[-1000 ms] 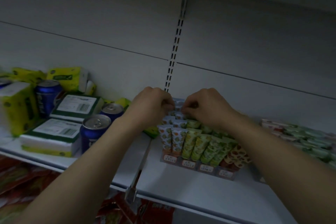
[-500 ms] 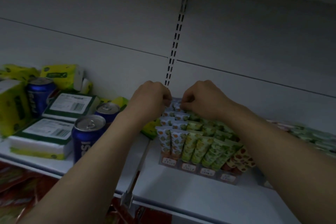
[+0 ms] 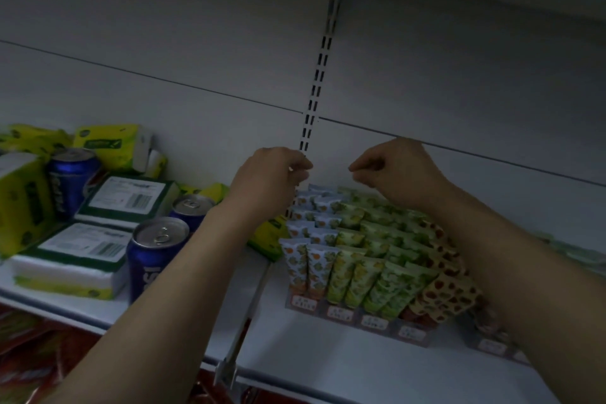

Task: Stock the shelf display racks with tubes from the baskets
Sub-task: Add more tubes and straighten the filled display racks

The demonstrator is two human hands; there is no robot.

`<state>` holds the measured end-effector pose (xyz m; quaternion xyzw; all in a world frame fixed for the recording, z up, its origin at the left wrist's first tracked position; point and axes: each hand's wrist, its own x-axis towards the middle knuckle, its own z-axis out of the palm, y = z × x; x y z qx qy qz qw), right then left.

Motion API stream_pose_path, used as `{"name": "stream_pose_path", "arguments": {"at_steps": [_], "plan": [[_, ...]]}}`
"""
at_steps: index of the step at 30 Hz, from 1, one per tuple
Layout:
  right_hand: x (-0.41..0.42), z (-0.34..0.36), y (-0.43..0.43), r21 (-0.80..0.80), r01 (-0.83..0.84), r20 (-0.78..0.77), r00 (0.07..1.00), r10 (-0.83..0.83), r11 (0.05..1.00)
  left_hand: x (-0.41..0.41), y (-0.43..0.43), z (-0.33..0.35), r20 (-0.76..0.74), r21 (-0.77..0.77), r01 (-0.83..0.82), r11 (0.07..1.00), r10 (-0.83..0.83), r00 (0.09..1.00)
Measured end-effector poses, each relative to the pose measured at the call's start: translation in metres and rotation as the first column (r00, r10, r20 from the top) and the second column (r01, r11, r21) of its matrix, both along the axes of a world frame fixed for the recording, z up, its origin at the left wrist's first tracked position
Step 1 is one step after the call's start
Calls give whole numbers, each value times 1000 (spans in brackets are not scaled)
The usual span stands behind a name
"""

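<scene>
A tiered display rack (image 3: 341,314) stands on the white shelf (image 3: 328,367), packed with upright tubes: orange-printed tubes (image 3: 308,267) on the left, green tubes (image 3: 370,275) in the middle, red-dotted tubes (image 3: 446,289) on the right. My left hand (image 3: 272,175) hovers just above the rack's back left corner, fingers curled, thumb against forefinger, nothing visible in it. My right hand (image 3: 398,170) hangs above the back row of green tubes, also curled and empty. No basket is in view.
Blue drink cans (image 3: 157,254) and green-and-white tissue packs (image 3: 82,256) fill the shelf's left part, with yellow packs (image 3: 108,144) behind. A slotted upright (image 3: 316,88) runs up the back wall. A shelf bracket (image 3: 237,343) juts forward. A second rack (image 3: 492,344) is at right.
Both hands have let go of the back-row tubes, risen and drawn apart. The view has shifted slightly down and left.
</scene>
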<state>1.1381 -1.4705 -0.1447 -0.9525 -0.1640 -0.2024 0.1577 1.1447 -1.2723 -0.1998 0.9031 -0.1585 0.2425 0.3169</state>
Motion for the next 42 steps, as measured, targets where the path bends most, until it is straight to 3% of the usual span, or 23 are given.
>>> {"name": "stream_pose_path", "arguments": {"at_steps": [4, 9, 13, 26, 31, 36, 42], "plan": [[5, -1, 6, -190, -8, -77, 997, -7, 982, 4, -10, 11, 10, 76, 1, 997, -2, 1000], [15, -3, 11, -284, -40, -118, 993, 7, 958, 12, -25, 9, -74, 153, 14, 988, -3, 997], [24, -10, 13, -313, -69, -119, 992, 33, 947, 19, -27, 12, -163, 127, 76, 989, -55, 985], [29, -13, 10, -314, -141, -118, 987, 109, 939, 22, -23, 17, -183, 87, 101, 991, -83, 980], [29, -14, 7, -269, -136, -121, 987, 106, 954, 17, -26, 17, -137, 148, 54, 988, -34, 990], [1, 3, -22, -129, -61, 25, 998, 65, 990, -4, -35, 22, -53, 177, 77, 981, -68, 996], [-60, 21, -91, -158, 144, 17, 990, -143, 977, -37, -71, 33, -67, 280, 149, 948, -135, 989]]}}
